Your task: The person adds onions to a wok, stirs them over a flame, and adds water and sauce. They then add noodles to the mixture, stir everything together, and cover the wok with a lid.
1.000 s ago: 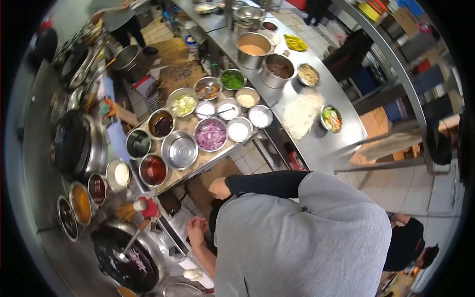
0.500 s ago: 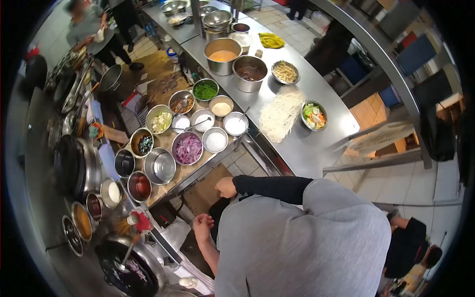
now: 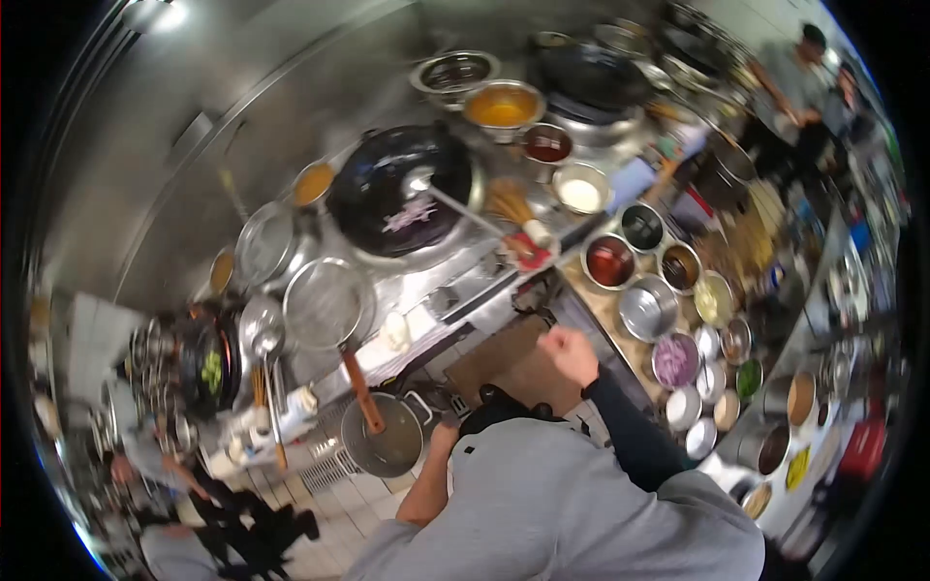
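Note:
My right hand (image 3: 570,354) is raised in front of my body with its fingers curled in; nothing shows in them. It is slightly blurred and nearest the prep table holding the metal bowls. My left hand (image 3: 445,434) hangs low at my side, close to the handle of a large pot (image 3: 380,467); its fingers are hard to make out. Ahead on the range sits a black wok (image 3: 363,189) with sliced purple onion (image 3: 409,215) inside. A ladle (image 3: 455,205) rests in this wok. One mesh strainer (image 3: 325,300) lies at the range edge, its wooden handle (image 3: 360,387) reaching over the pot.
On the right, the prep table bears an empty steel bowl (image 3: 647,308), a bowl of chopped onion (image 3: 675,360) and a pot of red sauce (image 3: 608,261). A second wok (image 3: 591,77) stands farther along the range. Other people work at far right and lower left.
My view has swung left from the prep tables to the range and wok. My right hand has lifted outward; my left hand is now beside the large pot.

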A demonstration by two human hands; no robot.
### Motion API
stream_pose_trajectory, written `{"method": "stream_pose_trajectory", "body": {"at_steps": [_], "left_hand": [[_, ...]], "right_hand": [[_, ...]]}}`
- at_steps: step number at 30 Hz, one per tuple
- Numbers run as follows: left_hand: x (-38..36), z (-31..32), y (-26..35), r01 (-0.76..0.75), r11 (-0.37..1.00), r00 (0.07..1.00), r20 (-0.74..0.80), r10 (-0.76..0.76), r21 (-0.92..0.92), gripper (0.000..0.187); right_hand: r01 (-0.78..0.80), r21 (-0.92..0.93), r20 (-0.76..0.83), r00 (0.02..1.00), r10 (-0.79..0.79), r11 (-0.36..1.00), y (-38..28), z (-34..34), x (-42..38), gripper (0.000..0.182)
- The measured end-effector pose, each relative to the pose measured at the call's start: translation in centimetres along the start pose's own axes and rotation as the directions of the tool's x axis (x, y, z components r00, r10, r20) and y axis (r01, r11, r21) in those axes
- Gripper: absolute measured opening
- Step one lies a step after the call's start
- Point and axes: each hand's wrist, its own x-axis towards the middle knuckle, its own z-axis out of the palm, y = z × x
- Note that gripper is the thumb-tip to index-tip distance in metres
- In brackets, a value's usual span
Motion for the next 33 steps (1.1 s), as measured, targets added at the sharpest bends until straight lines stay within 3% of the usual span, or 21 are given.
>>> {"method": "stream_pose_trajectory", "body": {"at_steps": [1, 2, 3, 4, 5, 6, 8, 10, 12, 14, 16, 17, 19, 20, 21, 24, 25, 27, 29, 30, 33], "left_hand": [[0.4, 1.5, -4.2, 0.009, 1.0, 1.0, -0.024, -0.009, -0.013, 0.027], [-3.4, -0.8, -1.6, 0.297, 0.911, 0.955, 0.096, -0.281, -0.286, 0.024], [-7.4, -3.2, 1.3, 0.553, 0.673, 0.824, 0.206, -0.527, -0.491, 0.022], [-8.4, -2.8, -0.5, 0.325, 0.945, 0.892, 0.317, -0.321, 0.04, 0.02], [-9.5, -2.5, -2.3, -0.128, 0.866, 0.907, 0.41, -0.096, 0.484, 0.018], [-10.9, -1.8, -3.7, -0.175, 0.838, 0.898, 0.434, -0.08, 0.517, 0.015], [-13.2, 1.8, -6.8, -0.176, 0.826, 0.9, 0.427, -0.085, 0.536, 0.012], [-13.4, 6.0, -9.9, -0.086, 0.856, 0.922, 0.365, -0.125, 0.51, 0.01], [-14.9, 7.0, -9.5, -0.029, 0.922, 0.969, 0.236, -0.068, 0.385, 0.01], [-15.6, 5.8, -7.9, -0.041, 0.943, 0.981, 0.191, -0.024, 0.33, 0.011], [-16.0, 3.1, -4.7, -0.098, 0.933, 0.97, 0.241, 0.013, 0.347, 0.012], [-16.0, 4.1, -4.8, -0.038, 0.987, 0.994, 0.103, 0.022, 0.154, 0.014], [-15.5, 2.1, -1.1, 0.358, 0.871, 0.933, 0.149, -0.326, -0.337, 0.019], [-14.9, 1.0, 0.0, 0.404, 0.801, 0.914, 0.163, -0.37, -0.443, 0.021], [-14.3, 0.2, 0.9, 0.439, 0.716, 0.893, 0.177, -0.414, -0.542, 0.023], [-12.5, 2.1, -0.2, 0.369, 0.684, 0.913, 0.106, -0.395, -0.629, 0.024], [-12.2, 1.1, 0.9, 0.429, 0.562, 0.868, 0.149, -0.474, -0.707, 0.023], [-11.1, -0.8, 2.7, 0.485, 0.339, 0.766, 0.204, -0.61, -0.807, 0.02], [-10.3, -1.8, 4.6, 0.462, 0.147, 0.708, 0.264, -0.655, -0.875, 0.019], [-9.7, -2.5, 5.3, 0.439, 0.051, 0.681, 0.295, -0.67, -0.897, 0.019], [-8.2, -3.3, 6.0, 0.462, 0.243, 0.75, 0.229, -0.621, -0.853, 0.024]], "right_hand": [[0.075, -0.028, -0.16, 0.984, -0.078, 0.997, -1.3, 0.4, 3.4, 0.012], [0.149, -0.063, -0.328, 0.931, -0.161, 0.987, -2.4, 0.7, 6.3, 0.011], [0.271, -0.25, -0.376, 0.858, -0.351, 0.93, -3.2, 0.7, 10.2, 0.015], [0.363, -0.428, -0.391, 0.751, -0.532, 0.827, -3.9, 0.6, 13.8, 0.021], [0.353, -0.527, -0.294, 0.778, -0.556, 0.773, -4.9, 0.9, 16.4, 0.027], [0.346, -0.619, -0.198, 0.8, -0.566, 0.705, -5.8, 1.2, 18.7, 0.033], [0.365, -0.568, 0.247, 0.931, -0.27, 0.738, -0.7, 4.1, 25.5, 0.041], [0.251, -0.383, 0.297, 0.945, -0.138, 0.889, -3.9, 5.4, 26.2, 0.043], [0.309, -0.419, 0.26, 0.942, -0.213, 0.854, -6.2, 6.8, 24.7, 0.041], [0.428, -0.247, 0.269, 0.892, -0.362, 0.869, -6.6, 6.7, 21.5, 0.033], [0.037, -0.115, 0.433, 0.901, 0.016, 0.993, -11.0, 5.3, 20.1, 0.027], [-0.167, -0.1, 0.496, 0.846, 0.195, 0.981, -13.1, 4.7, 19.8, 0.025], [0.162, -0.157, 0.334, 0.937, -0.102, 0.974, -10.1, 6.2, 22.9, 0.025], [0.318, -0.204, 0.257, 0.93, -0.263, 0.926, -8.0, 7.1, 24.9, 0.025], [0.315, -0.198, 0.195, 0.941, -0.278, 0.928, -6.5, 7.7, 26.7, 0.034], [0.203, -0.206, -0.055, 0.974, -0.219, 0.957, -6.9, 8.8, 28.2, 0.035], [0.223, -0.218, -0.16, 0.952, -0.26, 0.95, -6.0, 10.0, 28.5, 0.035], [0.093, -0.092, 0.111, 0.99, -0.083, 0.991, -5.1, 8.4, 30.3, 0.036], [0.173, -0.073, 0.278, 0.949, -0.146, 0.982, -5.7, 5.9, 31.8, 0.04], [0.223, -0.098, 0.225, 0.954, -0.196, 0.97, -6.1, 6.7, 32.8, 0.041], [0.313, -0.213, 0.157, 0.946, -0.283, 0.926, -6.4, 8.2, 34.1, 0.042]]}}
